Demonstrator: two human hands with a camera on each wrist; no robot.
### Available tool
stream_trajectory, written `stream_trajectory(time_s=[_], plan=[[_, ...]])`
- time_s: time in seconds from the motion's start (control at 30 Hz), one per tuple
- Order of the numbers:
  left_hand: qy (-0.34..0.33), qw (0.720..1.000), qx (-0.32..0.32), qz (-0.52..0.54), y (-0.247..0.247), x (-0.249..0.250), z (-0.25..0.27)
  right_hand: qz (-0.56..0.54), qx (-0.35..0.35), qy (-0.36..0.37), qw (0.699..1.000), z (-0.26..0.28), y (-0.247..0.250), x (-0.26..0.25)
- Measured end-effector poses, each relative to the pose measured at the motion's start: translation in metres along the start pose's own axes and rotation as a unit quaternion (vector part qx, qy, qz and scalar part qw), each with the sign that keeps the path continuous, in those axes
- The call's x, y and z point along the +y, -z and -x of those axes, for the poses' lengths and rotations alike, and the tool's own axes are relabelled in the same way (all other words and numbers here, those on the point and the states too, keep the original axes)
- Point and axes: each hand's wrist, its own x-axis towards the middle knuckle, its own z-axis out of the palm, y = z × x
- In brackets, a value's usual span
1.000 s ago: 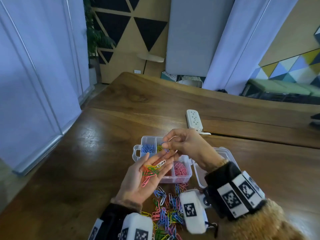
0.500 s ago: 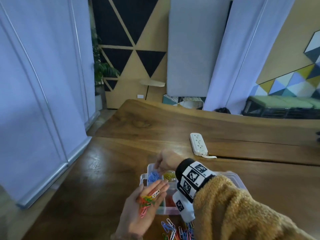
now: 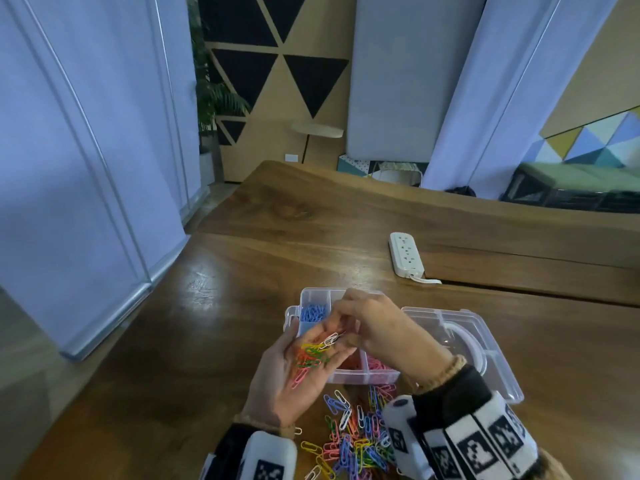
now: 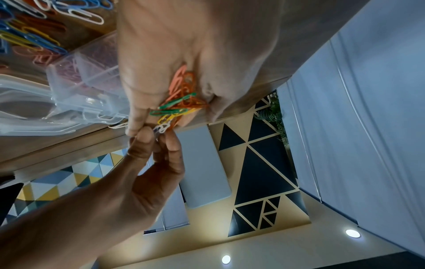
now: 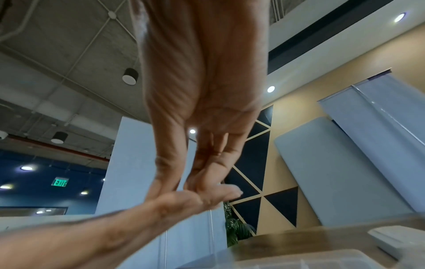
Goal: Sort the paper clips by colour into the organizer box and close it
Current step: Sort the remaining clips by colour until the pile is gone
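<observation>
Right hand (image 3: pixel 381 327) back from the organizer box (image 3: pixel 313 299), fingertips now pinching a white clip (image 3: pixel 329 339) off the mixed bunch in your cupped left hand (image 3: pixel 294 379), box at its 12 o'clock. Next drop starting; unsorted pile (image 3: pixel 353 441) remains at 6.

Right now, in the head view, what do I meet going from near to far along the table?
Loose paper clip pile → left hand cupping mixed clips → blue clips in the organizer box → white power strip.

Blue clips (image 3: pixel 313 312) fill one clear compartment; pink clips (image 3: pixel 377 364) fill another.
</observation>
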Motion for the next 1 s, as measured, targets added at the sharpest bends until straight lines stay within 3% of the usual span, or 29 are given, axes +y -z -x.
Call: stream_trajectory(time_s=[0.13, 0.33, 0.6, 1.0], plan=[[0.004, 1.000, -0.019, 0.008, -0.001, -0.002, 0.001, 0.001, 0.015, 0.000, 1.000, 0.005, -0.008, 0.002], [0.023, 0.999, 0.020, 0.012, -0.003, -0.003, 0.000, -0.027, 0.040, 0.030, 0.998, 0.009, -0.018, 0.007], [0.025, 1.000, 0.003, -0.009, -0.005, -0.006, 0.000, -0.102, 0.060, 0.000, 0.993, 0.017, -0.021, 0.013], [0.018, 1.000, 0.003, 0.001, -0.002, -0.013, -0.004, -0.072, 0.098, -0.050, 0.991, 0.020, -0.032, 0.016]])
